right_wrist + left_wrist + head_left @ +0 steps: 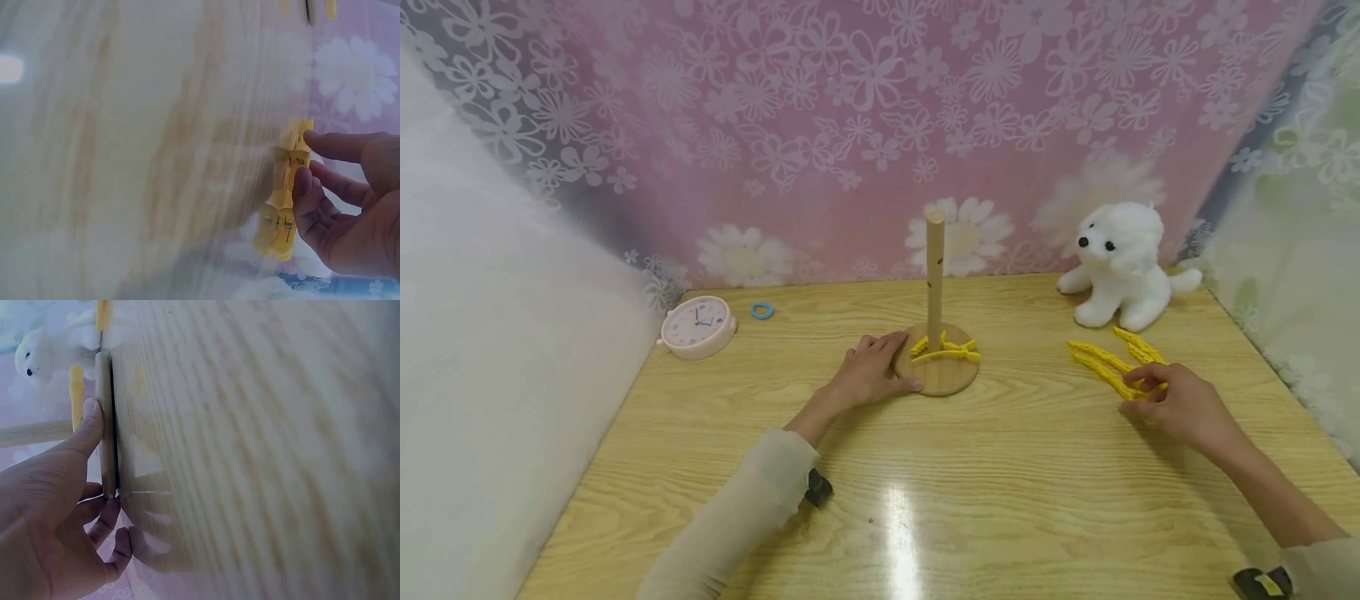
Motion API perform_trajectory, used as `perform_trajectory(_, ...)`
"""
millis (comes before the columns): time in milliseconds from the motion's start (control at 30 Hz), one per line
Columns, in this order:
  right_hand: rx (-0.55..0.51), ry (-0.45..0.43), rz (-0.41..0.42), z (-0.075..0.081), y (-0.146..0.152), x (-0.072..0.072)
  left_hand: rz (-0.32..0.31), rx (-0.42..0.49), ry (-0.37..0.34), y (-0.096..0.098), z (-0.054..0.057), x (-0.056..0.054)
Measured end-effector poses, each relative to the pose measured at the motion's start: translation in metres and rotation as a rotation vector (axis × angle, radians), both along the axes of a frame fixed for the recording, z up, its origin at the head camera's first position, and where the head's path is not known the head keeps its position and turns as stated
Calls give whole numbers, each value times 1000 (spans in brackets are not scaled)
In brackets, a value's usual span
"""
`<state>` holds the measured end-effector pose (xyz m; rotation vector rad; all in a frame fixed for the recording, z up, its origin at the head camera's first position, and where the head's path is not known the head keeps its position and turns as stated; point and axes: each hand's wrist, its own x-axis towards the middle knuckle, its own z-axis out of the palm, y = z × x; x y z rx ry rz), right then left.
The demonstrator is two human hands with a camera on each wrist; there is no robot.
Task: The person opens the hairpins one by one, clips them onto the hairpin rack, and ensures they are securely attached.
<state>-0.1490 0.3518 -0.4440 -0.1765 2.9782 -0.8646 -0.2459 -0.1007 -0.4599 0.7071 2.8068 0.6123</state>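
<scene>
A round wooden base point(942, 382) with an upright wooden post point(935, 279) stands mid-table. My left hand point(868, 372) grips the base's left edge, its thumb point(91, 419) on the upper face and fingers curled at the rim. Around the foot of the post lies a yellow plastic piece point(955, 355) with thin arms. To the right, my right hand point(1187, 410) pinches the near end of long, jointed yellow plastic pieces point(1099, 363) between thumb and fingers. Small metal parts show on the yellow piece point(287, 222) in the right wrist view; it lies close along the tabletop.
A white plush dog point(1120, 267) sits at the back right, behind the yellow pieces. At the back left are a pink round clock point(698, 327) and a small blue ring point(762, 311). A pink flowered curtain point(850, 167) hangs along the table's back edge.
</scene>
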Motion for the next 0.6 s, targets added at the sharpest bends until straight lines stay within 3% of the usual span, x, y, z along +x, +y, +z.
perform_trajectory(133,14,44,46,-2,-3,-1,-1,-3,-2,0,0,0)
perform_trajectory(333,-19,2,86,-1,-4,1,-2,-13,-4,1,-1,-1)
perform_trajectory(600,72,-10,130,2,2,1,4,-14,-7,1,-2,-2)
